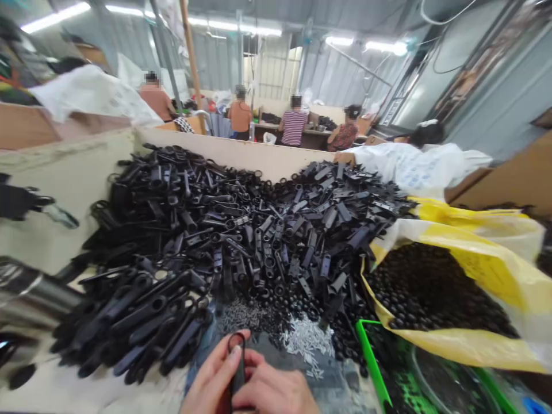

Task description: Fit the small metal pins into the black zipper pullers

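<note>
One black looped part [238, 374] is pinched by the inward-turned left hand [213, 376] and the curled right hand [276, 392].

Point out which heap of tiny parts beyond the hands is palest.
The silvery-white heap of slim pieces, just beyond the right hand. The small heap to its left is darker grey, and the round beads nearby are black.

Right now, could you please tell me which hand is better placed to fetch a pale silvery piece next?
Probably the right hand: it is nearer the pale silvery pieces, and the left hand, gripping the black part, could perhaps hold it alone. Both hands touch it.
</note>
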{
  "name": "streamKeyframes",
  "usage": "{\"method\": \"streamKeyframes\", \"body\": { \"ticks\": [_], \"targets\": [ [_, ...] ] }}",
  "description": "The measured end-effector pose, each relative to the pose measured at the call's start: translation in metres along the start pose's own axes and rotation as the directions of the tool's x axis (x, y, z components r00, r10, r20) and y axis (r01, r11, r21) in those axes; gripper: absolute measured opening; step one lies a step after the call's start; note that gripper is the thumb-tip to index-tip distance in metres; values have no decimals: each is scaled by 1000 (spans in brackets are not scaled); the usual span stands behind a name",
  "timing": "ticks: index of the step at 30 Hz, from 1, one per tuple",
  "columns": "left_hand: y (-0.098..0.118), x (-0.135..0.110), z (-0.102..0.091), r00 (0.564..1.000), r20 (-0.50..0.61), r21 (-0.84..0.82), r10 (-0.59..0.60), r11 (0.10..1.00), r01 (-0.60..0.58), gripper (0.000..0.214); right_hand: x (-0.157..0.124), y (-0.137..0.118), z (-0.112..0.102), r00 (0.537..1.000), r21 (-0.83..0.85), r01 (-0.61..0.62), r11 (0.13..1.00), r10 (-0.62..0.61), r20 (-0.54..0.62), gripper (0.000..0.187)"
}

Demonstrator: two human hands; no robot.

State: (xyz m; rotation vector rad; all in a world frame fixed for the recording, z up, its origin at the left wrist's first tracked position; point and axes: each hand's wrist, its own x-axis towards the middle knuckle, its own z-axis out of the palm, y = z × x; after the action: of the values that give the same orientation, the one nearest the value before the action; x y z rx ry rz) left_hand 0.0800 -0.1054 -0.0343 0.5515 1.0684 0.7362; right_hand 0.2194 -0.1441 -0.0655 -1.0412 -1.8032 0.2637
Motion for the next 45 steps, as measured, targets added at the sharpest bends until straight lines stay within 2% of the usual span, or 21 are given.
{"method": "streamKeyframes", "body": {
  "ticks": [2, 4, 5, 6, 8, 10, 12, 14, 15, 21, 25, 27, 33, 37, 40, 41, 43, 45],
  "targets": [
    [-7, 6, 7, 998, 47, -66, -44, 997, 47, 61, 6, 1, -17, 983, 23, -57, 998, 52, 174, 45],
    [-9, 12, 6, 998, 57, -65, -40, 997, 44, 62, 17, 5, -43, 948, 35, -193, 980, 178, 263, 40],
    [-9, 14, 3, 998, 55, -51, -36, 998, 39, 63, 23, 9, -57, 927, -4, -289, 957, 281, 246, 33],
    [-10, 15, 1, 998, 54, -31, -31, 999, 33, 65, 31, 17, -70, 907, -68, -386, 920, 392, 157, 28],
    [-13, 16, -3, 998, 55, 4, -32, 999, 32, 67, 49, 36, -88, 887, -232, -443, 866, 461, 26, 25],
    [-17, 15, -4, 996, 64, 2, -60, 998, 60, 69, 68, 57, -93, 901, -459, -334, 823, 422, 101, 18],
    [-17, 12, -2, 990, 88, -31, -107, 993, 110, 69, 83, 73, -89, 875, -675, -155, 721, 418, 246, 16],
    [-15, 8, 0, 982, 112, -81, -154, 983, 163, 64, 94, 84, -84, 836, -759, -46, 650, 441, 326, 13],
    [-12, 6, 1, 979, 119, -101, -168, 978, 180, 60, 97, 87, -82, 825, -768, -26, 640, 447, 345, 14],
    [-4, 0, 2, 971, 138, -117, -195, 970, 211, 46, 87, 80, -90, 797, -743, 39, 668, 427, 426, 22],
    [-9, 0, 2, 966, 142, -133, -218, 963, 237, 44, 70, 71, -89, 819, -702, 2, 712, 401, 410, 17],
    [-12, -1, 2, 967, 135, -121, -216, 965, 233, 45, 68, 73, -86, 825, -709, -37, 704, 422, 376, 22],
    [-18, -3, -3, 967, 122, -92, -223, 968, 235, 49, 76, 85, -80, 818, -754, -42, 655, 456, 351, 14],
    [-19, -2, -5, 964, 120, -95, -238, 964, 250, 49, 85, 88, -78, 798, -732, -11, 682, 447, 405, 13],
    [-18, -1, -3, 966, 114, -95, -231, 965, 242, 47, 88, 85, -81, 799, -706, -25, 708, 439, 411, 14],
    [-17, -1, -3, 970, 107, -92, -218, 969, 228, 46, 87, 81, -83, 809, -690, -46, 722, 432, 399, 13],
    [-16, -2, -2, 977, 97, -79, -191, 977, 198, 45, 80, 69, -86, 841, -574, -148, 805, 408, 356, 13],
    [-16, -3, -1, 979, 95, -71, -181, 980, 188, 44, 65, 50, -83, 873, -283, -300, 911, 382, 303, 16]
  ]
}}
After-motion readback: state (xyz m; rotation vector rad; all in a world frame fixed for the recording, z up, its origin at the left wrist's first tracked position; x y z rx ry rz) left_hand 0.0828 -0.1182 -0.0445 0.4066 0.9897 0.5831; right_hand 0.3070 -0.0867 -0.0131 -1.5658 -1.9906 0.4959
